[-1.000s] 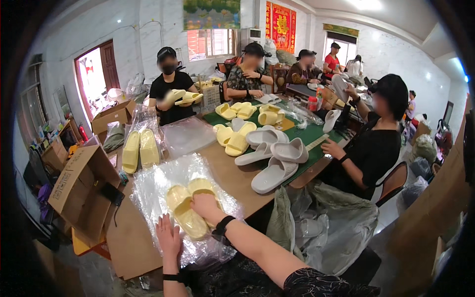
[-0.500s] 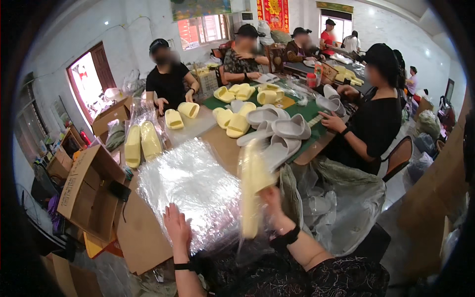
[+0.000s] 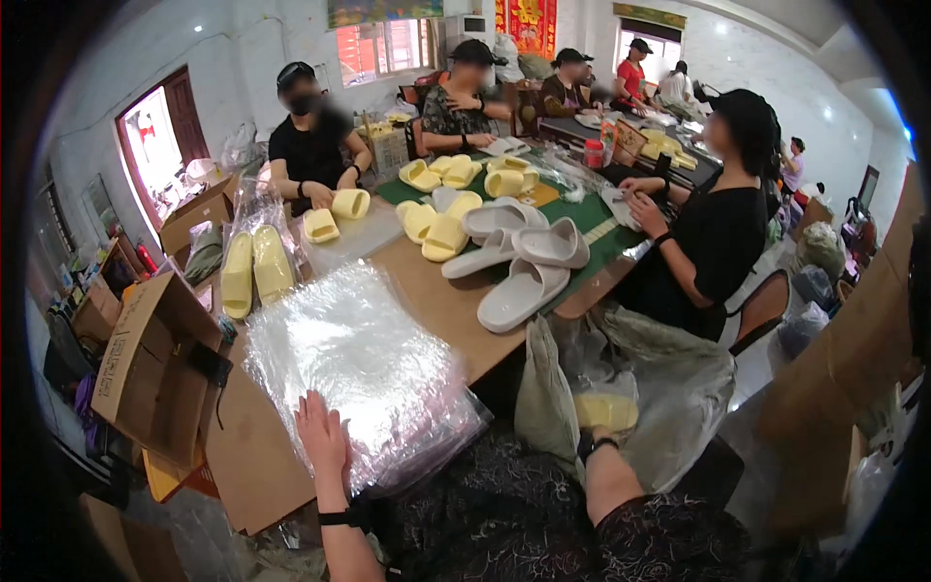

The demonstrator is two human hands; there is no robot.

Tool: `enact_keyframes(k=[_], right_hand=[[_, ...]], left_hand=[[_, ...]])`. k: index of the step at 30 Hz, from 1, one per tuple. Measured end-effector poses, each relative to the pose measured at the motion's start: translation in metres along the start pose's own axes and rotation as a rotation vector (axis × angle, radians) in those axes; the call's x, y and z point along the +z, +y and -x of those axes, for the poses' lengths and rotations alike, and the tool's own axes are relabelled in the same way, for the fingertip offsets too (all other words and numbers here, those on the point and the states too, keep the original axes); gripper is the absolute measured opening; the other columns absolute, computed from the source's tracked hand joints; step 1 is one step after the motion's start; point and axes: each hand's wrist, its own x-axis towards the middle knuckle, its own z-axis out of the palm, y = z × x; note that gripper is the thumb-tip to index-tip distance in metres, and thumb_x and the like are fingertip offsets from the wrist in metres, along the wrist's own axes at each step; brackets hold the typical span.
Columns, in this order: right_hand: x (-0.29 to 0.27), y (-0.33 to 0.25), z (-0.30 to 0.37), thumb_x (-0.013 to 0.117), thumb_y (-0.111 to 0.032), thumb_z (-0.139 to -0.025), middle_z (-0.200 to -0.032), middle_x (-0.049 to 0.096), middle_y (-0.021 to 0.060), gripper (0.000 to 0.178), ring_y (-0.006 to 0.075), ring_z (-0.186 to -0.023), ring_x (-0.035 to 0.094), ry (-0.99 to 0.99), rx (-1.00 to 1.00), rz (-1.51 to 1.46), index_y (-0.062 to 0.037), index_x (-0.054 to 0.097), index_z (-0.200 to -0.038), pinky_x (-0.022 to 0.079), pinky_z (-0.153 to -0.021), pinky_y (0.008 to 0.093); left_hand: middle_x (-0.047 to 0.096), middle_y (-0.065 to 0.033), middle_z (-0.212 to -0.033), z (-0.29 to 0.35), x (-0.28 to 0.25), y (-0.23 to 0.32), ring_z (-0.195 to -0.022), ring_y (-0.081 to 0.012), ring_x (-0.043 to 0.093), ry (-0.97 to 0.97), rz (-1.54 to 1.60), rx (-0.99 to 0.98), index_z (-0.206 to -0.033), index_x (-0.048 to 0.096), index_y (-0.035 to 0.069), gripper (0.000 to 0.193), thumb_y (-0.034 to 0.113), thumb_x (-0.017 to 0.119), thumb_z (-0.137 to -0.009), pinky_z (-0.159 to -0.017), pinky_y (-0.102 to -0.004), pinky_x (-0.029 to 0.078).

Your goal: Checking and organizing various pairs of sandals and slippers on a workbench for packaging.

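My left hand (image 3: 321,433) lies flat with its fingers stretched out on the near left part of a stack of clear plastic bags (image 3: 354,335). At the right, my right hand (image 3: 601,434) reaches down into a large open greyish-green sack (image 3: 545,393). It is against a yellow slipper (image 3: 606,411) in a clear bag, inside the sack's mouth. My right fingers are hidden by the slipper and the plastic, so their grip does not show. Beyond the stack stands a pair of yellow slippers (image 3: 254,270) in clear plastic.
Grey slippers (image 3: 524,296) and yellow slippers (image 3: 446,238) lie on the table past the stack. An open cardboard box (image 3: 155,369) stands at the left. Co-workers sit round the table: one handles yellow slippers at far left, another (image 3: 698,252) works at the right.
My right hand has carried the bagged yellow slipper from over the table's near edge, right and down into the sack. My left hand stays on the stack. The co-worker at far left leans nearer the slippers.
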Motion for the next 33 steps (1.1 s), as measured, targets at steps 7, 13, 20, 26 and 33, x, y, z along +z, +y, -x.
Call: enact_keyframes(k=[7, 13, 20, 26, 33], right_hand=[[-0.149, -0.106, -0.033, 0.076, -0.029, -0.079, -0.110, 0.067, 0.0244, 0.056, 0.0400, -0.104, 0.063, 0.010, 0.087, -0.490, 0.0010, 0.060, -0.124, 0.048, -0.093, 0.0463], [-0.289, -0.294, -0.035, 0.062, -0.029, -0.096, -0.101, 0.071, 0.0037, 0.030, 0.0115, -0.076, 0.061, -0.210, -0.168, -1.598, -0.0051, 0.067, -0.113, 0.049, -0.064, 0.0276], [-0.314, -0.391, -0.131, 0.058, -0.074, -0.085, -0.123, 0.057, 0.0209, 0.102, 0.0236, -0.091, 0.059, -1.174, 0.173, -1.956, 0.0115, 0.041, -0.137, 0.052, -0.079, 0.0319], [-0.316, -0.426, -0.138, 0.051, -0.049, -0.099, -0.082, 0.068, 0.0046, 0.051, 0.0127, -0.060, 0.056, -0.677, 0.291, -1.991, 0.0003, 0.065, -0.102, 0.047, -0.052, 0.0232], [-0.383, -0.471, -0.063, 0.059, -0.037, -0.095, -0.072, 0.066, 0.0028, 0.034, 0.0067, -0.052, 0.050, -0.468, -0.141, -1.642, -0.0041, 0.066, -0.089, 0.039, -0.043, 0.0211]], left_hand=[[0.041, -0.0217, -0.152, -0.002, -0.006, 0.008, -0.144, -0.0392, 0.031, -0.008, 0.081, -0.003, -0.146, 0.042, -0.001, 0.056, 0.028, 0.048, -0.099, -0.121, -0.0493, 0.014], [0.042, -0.0217, -0.152, 0.003, -0.017, 0.005, -0.144, -0.0392, 0.031, 0.002, 0.054, -0.060, -0.146, 0.042, -0.002, 0.056, 0.026, 0.050, -0.098, -0.121, -0.0487, 0.015], [0.042, -0.0233, -0.151, -0.002, -0.011, 0.009, -0.144, -0.0395, 0.031, -0.004, 0.109, -0.042, -0.146, 0.042, -0.004, 0.058, 0.025, 0.052, -0.095, -0.121, -0.0499, 0.014], [0.042, -0.0231, -0.151, 0.002, -0.013, 0.009, -0.143, -0.0422, 0.032, -0.013, 0.064, -0.021, -0.146, 0.040, -0.005, 0.056, 0.024, 0.048, -0.098, -0.120, -0.0510, 0.017], [0.043, -0.0242, -0.150, 0.004, -0.017, 0.007, -0.143, -0.0403, 0.033, 0.018, 0.096, -0.048, -0.144, 0.044, -0.004, 0.060, 0.029, 0.052, -0.095, -0.121, -0.0507, 0.015]])
